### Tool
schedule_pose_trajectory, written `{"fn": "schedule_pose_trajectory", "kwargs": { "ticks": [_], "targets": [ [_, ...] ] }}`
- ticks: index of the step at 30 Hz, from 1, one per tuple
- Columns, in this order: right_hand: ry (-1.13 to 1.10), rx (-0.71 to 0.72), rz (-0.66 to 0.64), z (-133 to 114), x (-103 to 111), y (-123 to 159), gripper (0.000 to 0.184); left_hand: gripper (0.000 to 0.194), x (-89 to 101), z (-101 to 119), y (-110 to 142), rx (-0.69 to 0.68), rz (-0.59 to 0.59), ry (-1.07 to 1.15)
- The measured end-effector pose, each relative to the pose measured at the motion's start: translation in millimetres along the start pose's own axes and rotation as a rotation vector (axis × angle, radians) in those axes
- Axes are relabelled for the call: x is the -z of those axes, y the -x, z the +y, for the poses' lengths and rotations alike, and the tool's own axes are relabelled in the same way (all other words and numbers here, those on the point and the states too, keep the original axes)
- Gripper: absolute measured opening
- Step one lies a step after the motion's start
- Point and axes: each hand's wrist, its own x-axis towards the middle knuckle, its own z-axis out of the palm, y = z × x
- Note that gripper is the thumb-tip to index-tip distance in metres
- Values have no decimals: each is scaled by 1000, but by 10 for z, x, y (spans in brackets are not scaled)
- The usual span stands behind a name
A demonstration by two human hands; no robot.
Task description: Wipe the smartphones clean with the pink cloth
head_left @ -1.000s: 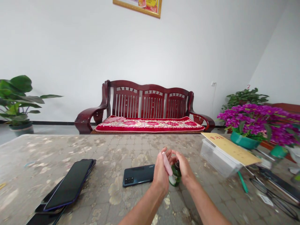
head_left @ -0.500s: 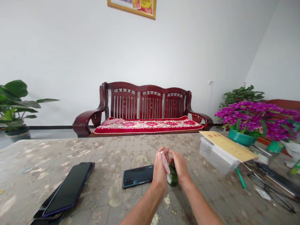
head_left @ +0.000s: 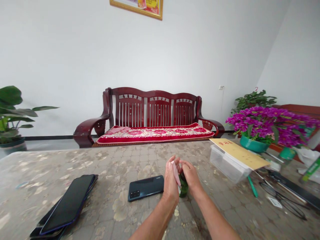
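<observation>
My left hand point(head_left: 170, 181) is closed on a thin pink pad point(head_left: 175, 173), held upright between fingers and thumb. My right hand point(head_left: 190, 175) is wrapped over the top of a small green bottle point(head_left: 183, 188) that stands on the table point(head_left: 140, 156). The two hands nearly touch, and the pad's lower end hangs close to the bottle. Just left of my left hand a dark blue phone point(head_left: 145, 187) lies face down. Most of the bottle is hidden behind my hands.
A stack of phones point(head_left: 67, 205) lies at the table's front left. On the right are a clear plastic box point(head_left: 226, 164) under a yellow envelope point(head_left: 238, 153), a green pen point(head_left: 252, 187), glasses point(head_left: 282, 199) and purple flowers point(head_left: 267, 125). A red wooden bench point(head_left: 152, 118) stands behind.
The view has drifted right and slightly down, so everything sits further left. My hands stay together on the pad and bottle, now a little further from me.
</observation>
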Motion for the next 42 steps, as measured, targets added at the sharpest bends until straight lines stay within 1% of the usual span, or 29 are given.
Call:
{"fn": "schedule_pose_trajectory", "kwargs": {
  "ticks": [6, 11, 18, 20, 23, 24, 25, 27, 28, 29, 30, 31, 32, 33, 35, 38, 40, 41, 42],
  "targets": [
    [-4, -10, -11, 25, -4, -4, 32, 62, -14, 2, 8, 4, 3, -22],
    [-18, -33, -27, 14, 0, 33, 35, 59, -17, 14, 12, 1, 13, 12],
    [-15, -40, -41, -34, -4, 29, 40, 61, 24, 52, 27, 12, 63, 7],
    [1, -43, -44, -25, 0, 16, 41, 57, 39, 64, 28, 16, 71, 9],
    [40, -42, -30, -42, 47, 42, 43, 42, 67, 117, 16, 38, 101, 31],
    [69, 4, 3, -70, 71, 77, 44, 37, 79, 154, 10, 56, 112, 49],
    [108, 88, 49, -112, 95, 130, 44, 34, 94, 202, 5, 81, 120, 73],
    [198, 344, 152, -232, 121, 286, 39, 35, 131, 335, 7, 145, 118, 128],
    [236, 469, 169, -299, 114, 382, 34, 36, 153, 417, 16, 176, 109, 151],
    [253, 561, 161, -363, 90, 482, 29, 38, 176, 507, 31, 199, 97, 167],
    [259, 612, 117, -419, 49, 580, 25, 39, 200, 600, 53, 213, 84, 175],
    [256, 624, 61, -461, -8, 669, 24, 40, 224, 692, 80, 223, 77, 177],
    [248, 596, -11, -489, -78, 746, 24, 41, 247, 780, 110, 232, 71, 178],
    [230, 532, -91, -503, -157, 807, 27, 41, 270, 859, 143, 242, 69, 177],
    [151, 351, -263, -501, -322, 886, 35, 42, 312, 980, 209, 265, 78, 170],
    [-38, 64, -486, -488, -528, 929, 46, 42, 384, 1066, 284, 265, 115, 95],
    [-112, -80, -551, -499, -608, 920, 46, 44, 466, 1099, 298, 256, 126, -29],
    [-131, -129, -544, -508, -629, 900, 45, 46, 525, 1125, 292, 258, 118, -112],
    [-148, -159, -511, -517, -640, 868, 45, 48, 601, 1163, 277, 251, 103, -213]
  ]
}}
